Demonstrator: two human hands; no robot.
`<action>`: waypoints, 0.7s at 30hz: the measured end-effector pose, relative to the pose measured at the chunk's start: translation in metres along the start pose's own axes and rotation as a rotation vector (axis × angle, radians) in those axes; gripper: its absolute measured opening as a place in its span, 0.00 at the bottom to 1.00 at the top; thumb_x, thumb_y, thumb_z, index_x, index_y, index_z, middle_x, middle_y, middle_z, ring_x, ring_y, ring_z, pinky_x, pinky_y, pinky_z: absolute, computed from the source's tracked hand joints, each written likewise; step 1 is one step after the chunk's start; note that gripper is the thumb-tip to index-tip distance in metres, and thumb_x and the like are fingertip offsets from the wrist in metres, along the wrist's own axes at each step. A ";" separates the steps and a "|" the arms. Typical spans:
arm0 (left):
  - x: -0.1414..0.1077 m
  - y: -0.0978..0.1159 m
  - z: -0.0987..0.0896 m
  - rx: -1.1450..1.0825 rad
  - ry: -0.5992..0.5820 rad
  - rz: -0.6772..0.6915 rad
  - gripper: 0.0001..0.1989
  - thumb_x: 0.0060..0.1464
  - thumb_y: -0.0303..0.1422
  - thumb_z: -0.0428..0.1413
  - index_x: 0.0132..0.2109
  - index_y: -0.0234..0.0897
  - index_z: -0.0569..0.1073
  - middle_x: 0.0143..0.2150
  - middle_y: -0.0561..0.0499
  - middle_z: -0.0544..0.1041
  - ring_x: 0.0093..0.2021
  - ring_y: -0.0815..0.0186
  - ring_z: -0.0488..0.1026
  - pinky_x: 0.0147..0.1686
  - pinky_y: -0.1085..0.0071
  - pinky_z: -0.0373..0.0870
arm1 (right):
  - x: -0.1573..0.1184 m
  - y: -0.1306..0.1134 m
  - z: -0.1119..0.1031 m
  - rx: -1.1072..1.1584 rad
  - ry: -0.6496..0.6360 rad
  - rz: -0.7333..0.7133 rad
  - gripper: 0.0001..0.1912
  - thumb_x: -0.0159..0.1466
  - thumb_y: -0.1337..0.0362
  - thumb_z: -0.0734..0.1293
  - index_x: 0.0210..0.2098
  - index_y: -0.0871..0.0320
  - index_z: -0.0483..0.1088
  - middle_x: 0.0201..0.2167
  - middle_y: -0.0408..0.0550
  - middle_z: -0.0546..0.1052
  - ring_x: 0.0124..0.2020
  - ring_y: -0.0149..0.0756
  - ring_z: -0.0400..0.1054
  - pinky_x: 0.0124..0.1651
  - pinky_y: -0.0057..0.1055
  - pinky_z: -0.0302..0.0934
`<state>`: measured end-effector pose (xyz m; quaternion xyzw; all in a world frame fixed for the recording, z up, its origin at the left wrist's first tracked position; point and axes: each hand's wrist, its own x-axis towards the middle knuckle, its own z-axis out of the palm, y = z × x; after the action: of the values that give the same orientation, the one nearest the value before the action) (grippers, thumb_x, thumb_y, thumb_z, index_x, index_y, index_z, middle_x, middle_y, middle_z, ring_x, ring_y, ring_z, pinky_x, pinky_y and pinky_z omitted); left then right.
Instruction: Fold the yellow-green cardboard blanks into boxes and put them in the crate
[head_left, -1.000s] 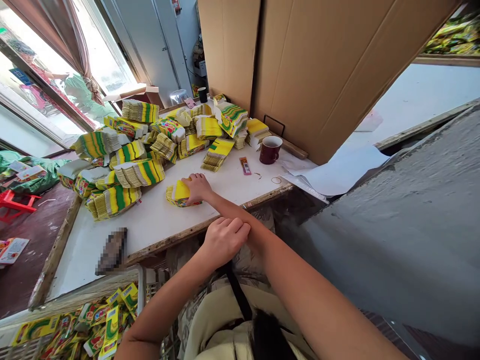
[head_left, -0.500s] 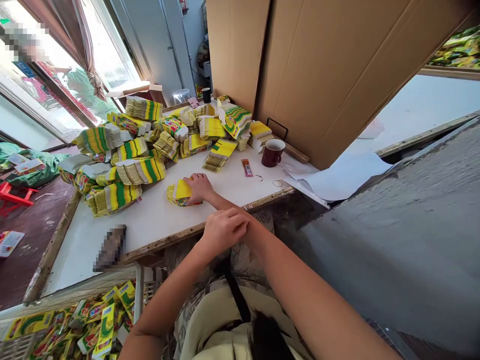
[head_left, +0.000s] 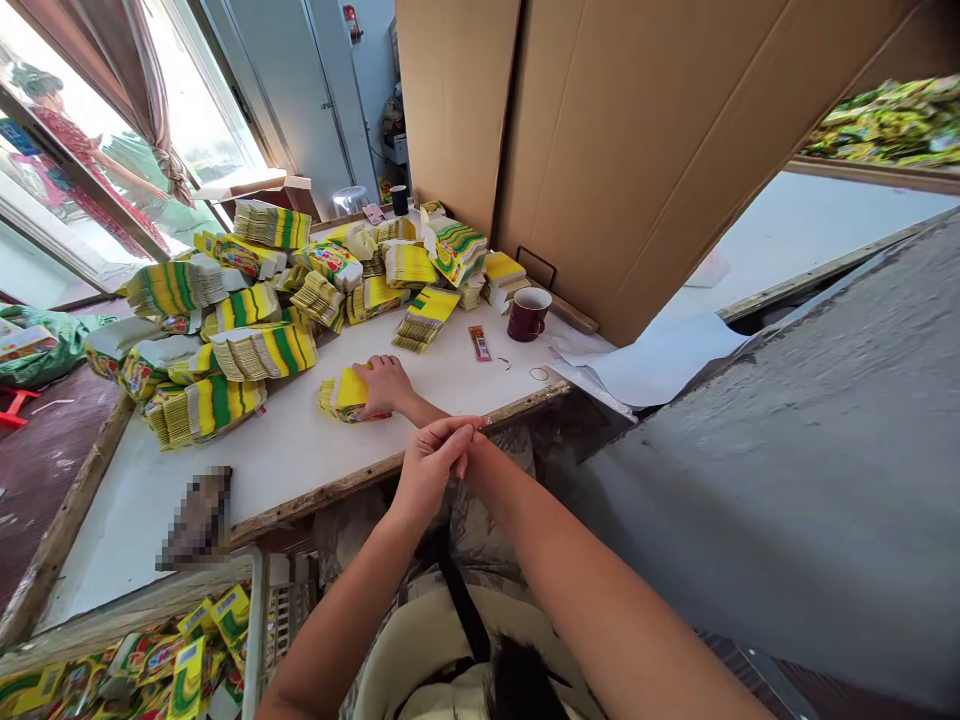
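My right hand rests over a small stack of flattened yellow cartons on the white table, fingers wrapped on its top and right end. Closed in a pinch, my left hand lies against my right forearm, with thumb and fingertips together. Whatever is between those fingertips is too small to make out. Beyond my hands, a big heap of similar carton stacks covers the table's far left part. One separate stack lies just past my right hand.
A dark red mug, a small pink packet and a thin ring like a rubber band lie to the right. A crate of yellow cartons stands below left. Tall cardboard borders the back. Another person is outside the window.
My left hand has turned and its fingers have drawn into a pinch at my right forearm. My right hand stays on the carton stack. The view has shifted slightly.
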<state>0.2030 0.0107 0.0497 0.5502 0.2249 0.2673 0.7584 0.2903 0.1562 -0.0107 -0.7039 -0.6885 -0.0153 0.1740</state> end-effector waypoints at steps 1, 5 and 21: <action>0.000 0.001 0.002 -0.028 -0.005 -0.016 0.13 0.52 0.40 0.62 0.42 0.37 0.82 0.33 0.49 0.80 0.17 0.80 0.57 0.18 0.76 0.48 | 0.000 0.000 0.000 -0.004 0.000 0.000 0.53 0.41 0.41 0.76 0.61 0.55 0.62 0.50 0.57 0.69 0.51 0.52 0.62 0.55 0.44 0.51; -0.001 0.004 0.006 -0.062 -0.009 -0.030 0.13 0.52 0.39 0.63 0.42 0.37 0.82 0.33 0.48 0.81 0.18 0.79 0.58 0.19 0.76 0.49 | 0.001 0.000 0.000 -0.016 0.003 -0.003 0.53 0.41 0.40 0.76 0.61 0.54 0.61 0.50 0.56 0.69 0.51 0.51 0.62 0.55 0.44 0.52; 0.022 0.041 0.041 0.627 0.134 0.864 0.07 0.54 0.34 0.63 0.31 0.38 0.74 0.32 0.52 0.74 0.33 0.69 0.72 0.34 0.72 0.70 | -0.001 -0.003 -0.010 -0.041 -0.007 0.013 0.50 0.40 0.40 0.76 0.58 0.53 0.63 0.48 0.53 0.70 0.49 0.49 0.63 0.53 0.42 0.54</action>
<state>0.2395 0.0056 0.0996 0.7746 0.0948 0.5095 0.3625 0.2894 0.1526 -0.0006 -0.7119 -0.6840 -0.0261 0.1572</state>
